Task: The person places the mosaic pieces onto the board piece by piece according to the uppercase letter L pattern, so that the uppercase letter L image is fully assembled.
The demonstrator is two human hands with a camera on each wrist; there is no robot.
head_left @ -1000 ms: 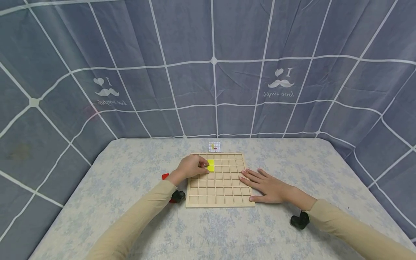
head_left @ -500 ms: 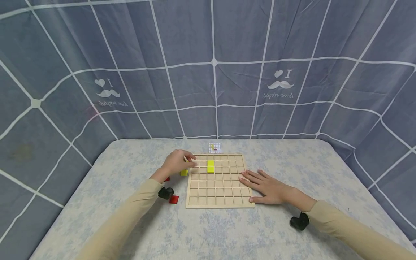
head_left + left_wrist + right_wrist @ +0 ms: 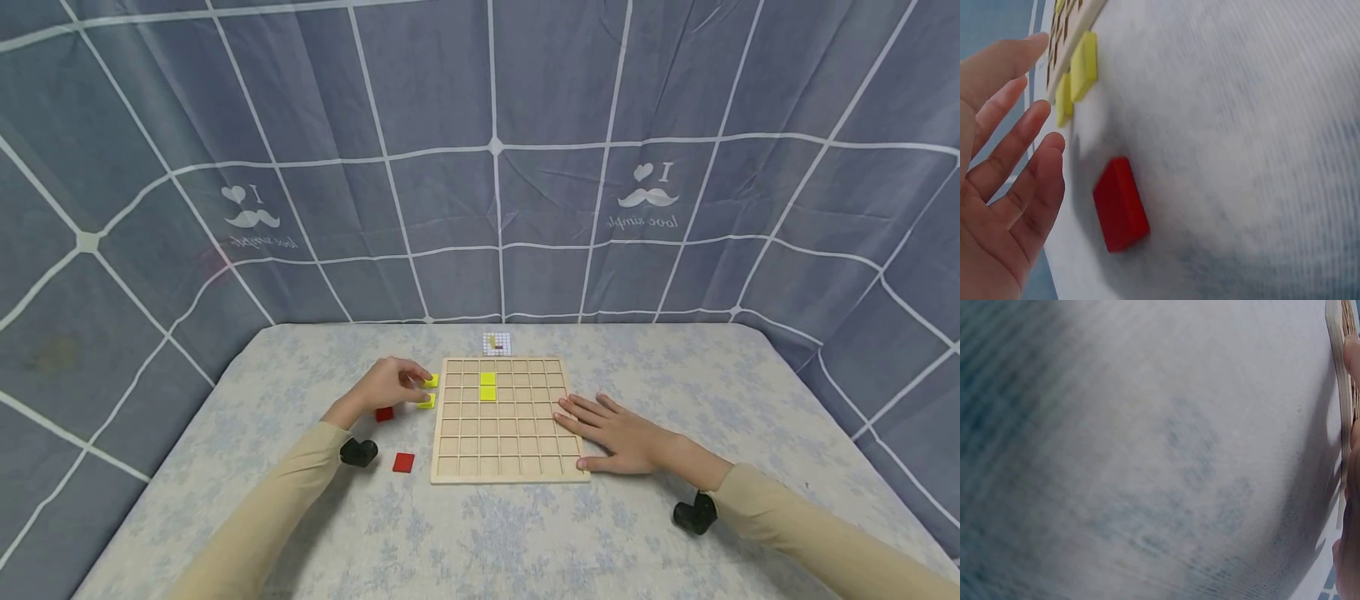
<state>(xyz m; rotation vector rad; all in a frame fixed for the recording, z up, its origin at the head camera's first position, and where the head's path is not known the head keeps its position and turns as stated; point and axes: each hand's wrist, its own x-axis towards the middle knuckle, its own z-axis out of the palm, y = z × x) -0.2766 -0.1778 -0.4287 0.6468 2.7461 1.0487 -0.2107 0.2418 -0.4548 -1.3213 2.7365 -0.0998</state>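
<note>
My left hand [image 3: 387, 385] hovers left of the wooden grid board [image 3: 517, 429], its fingers loosely bent and holding nothing. Close to its fingertips lie two loose yellow square tiles, a farther one [image 3: 432, 381] and a nearer one [image 3: 427, 402]. In the left wrist view both yellow tiles [image 3: 1085, 65] sit by the board's edge, with a red tile [image 3: 1121, 206] lying apart from the fingers. On the board, two more yellow tiles [image 3: 488, 387] fill neighbouring cells, one above the other. My right hand [image 3: 618, 433] rests with spread fingers on the board's right edge.
A red tile [image 3: 384, 414] lies beneath the left wrist, and another red tile [image 3: 402, 462] is nearer me. Behind the board sits a small printed grid card [image 3: 497, 344]. A grey-blue curtain [image 3: 555, 192] rises at the table's back edge.
My left hand has drawn back leftward from the yellow tiles on the board to the loose yellow ones beside it. The right hand has stayed in place.
</note>
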